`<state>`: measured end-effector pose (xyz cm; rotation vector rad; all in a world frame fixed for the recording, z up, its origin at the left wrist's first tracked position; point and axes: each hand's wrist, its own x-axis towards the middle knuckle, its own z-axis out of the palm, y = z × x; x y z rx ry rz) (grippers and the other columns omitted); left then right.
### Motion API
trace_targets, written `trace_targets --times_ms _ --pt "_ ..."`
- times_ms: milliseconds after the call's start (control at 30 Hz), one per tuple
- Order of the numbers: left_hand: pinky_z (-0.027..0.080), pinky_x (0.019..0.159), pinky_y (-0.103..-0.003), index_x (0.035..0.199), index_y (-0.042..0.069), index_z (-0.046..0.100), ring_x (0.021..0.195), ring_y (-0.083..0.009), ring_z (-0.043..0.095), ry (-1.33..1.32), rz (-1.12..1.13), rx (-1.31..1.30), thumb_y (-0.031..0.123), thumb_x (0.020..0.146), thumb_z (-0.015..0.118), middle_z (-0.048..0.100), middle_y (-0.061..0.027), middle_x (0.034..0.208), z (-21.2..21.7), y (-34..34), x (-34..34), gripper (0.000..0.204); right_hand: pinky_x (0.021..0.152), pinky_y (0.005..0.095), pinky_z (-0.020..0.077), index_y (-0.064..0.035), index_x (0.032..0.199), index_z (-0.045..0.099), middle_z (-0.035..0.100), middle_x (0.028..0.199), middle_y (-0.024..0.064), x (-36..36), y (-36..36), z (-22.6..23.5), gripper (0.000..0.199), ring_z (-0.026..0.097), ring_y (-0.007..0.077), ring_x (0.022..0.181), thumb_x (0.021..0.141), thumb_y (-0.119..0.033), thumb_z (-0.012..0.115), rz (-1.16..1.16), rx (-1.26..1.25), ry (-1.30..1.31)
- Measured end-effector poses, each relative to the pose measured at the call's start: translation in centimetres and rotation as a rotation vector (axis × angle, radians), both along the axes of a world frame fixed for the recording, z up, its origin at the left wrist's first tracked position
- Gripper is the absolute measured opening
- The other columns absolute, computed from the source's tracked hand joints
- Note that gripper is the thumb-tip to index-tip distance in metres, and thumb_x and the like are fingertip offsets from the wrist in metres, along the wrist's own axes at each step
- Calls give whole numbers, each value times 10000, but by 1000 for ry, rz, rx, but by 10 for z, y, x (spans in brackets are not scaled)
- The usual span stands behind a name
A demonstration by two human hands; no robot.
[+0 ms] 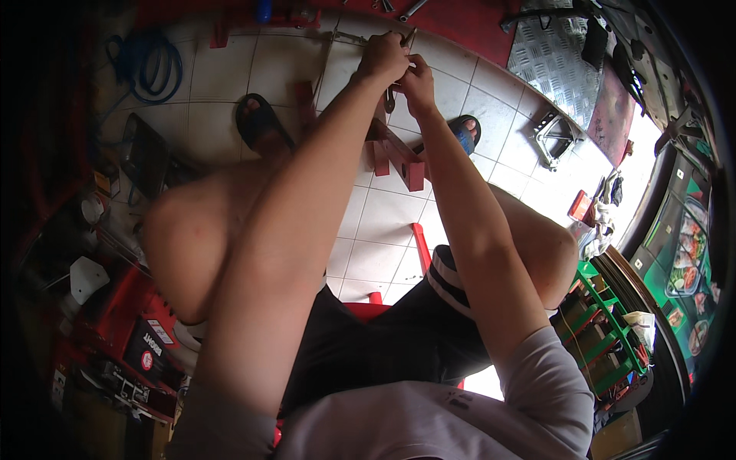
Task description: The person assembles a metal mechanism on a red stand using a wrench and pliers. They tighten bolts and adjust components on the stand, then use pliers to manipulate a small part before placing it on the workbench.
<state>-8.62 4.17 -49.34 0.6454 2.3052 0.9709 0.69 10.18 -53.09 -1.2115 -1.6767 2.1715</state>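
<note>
I sit low with both arms stretched forward over a white tiled floor (pixel 383 222). My left hand (pixel 381 57) and my right hand (pixel 418 80) are closed together on a small metal part (pixel 390 100) at the top of a red metal frame (pixel 399 153). A thin metal rod (pixel 409 37) sticks up between the fingers. What exactly each hand grips is hidden by the fingers. My feet in dark sandals (pixel 261 123) rest on either side of the frame.
A coiled blue hose (pixel 146 65) lies at the far left. A metal bracket (pixel 556 134) and a checker-plate sheet (pixel 548 54) sit at the right. Red boxes (pixel 138 322) crowd the left, a green crate (pixel 606 337) the right. Wrenches (pixel 410 9) lie on a red mat.
</note>
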Motion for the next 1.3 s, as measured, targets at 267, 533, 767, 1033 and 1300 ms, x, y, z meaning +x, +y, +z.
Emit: trace_targets --times_ms 267,533,767,1033,1300 --pt "489 778 -431 1118 72 563 971 -260 612 -318 -136 -194 493 916 476 631 -120 1016 7 3 -40 475 644 335 574 -8 1018 542 660 870 171 -18 7 -13 207 687 240 735 910 -185 549 -16 57 -33" --pt "469 829 -354 1133 102 538 1035 -173 555 -665 30 13 621 914 362 577 -67 1112 -13 -15 -14 590 604 338 599 -18 1045 547 652 881 130 -26 11 -24 149 682 216 747 913 -83 524 124 333 -116" --pt "464 872 -359 1177 16 550 1064 -266 586 -417 19 -104 326 906 553 615 -156 1125 1 -17 -5 412 576 322 564 -54 970 620 681 818 135 -19 14 -17 151 684 215 670 822 -70 602 68 508 -98" --pt "546 701 -324 1108 -29 572 847 -233 669 -434 76 -30 257 885 590 645 -169 1029 5 -20 -8 362 592 303 521 -59 949 677 689 767 109 -21 9 -14 172 671 178 637 816 -158 634 -46 248 -117" --pt "548 567 -326 1030 -65 539 625 -236 682 -267 192 165 155 826 649 670 -193 816 -27 -16 -2 320 670 270 506 -46 894 693 694 770 94 -24 14 -20 155 667 152 717 820 -174 645 24 535 -134"
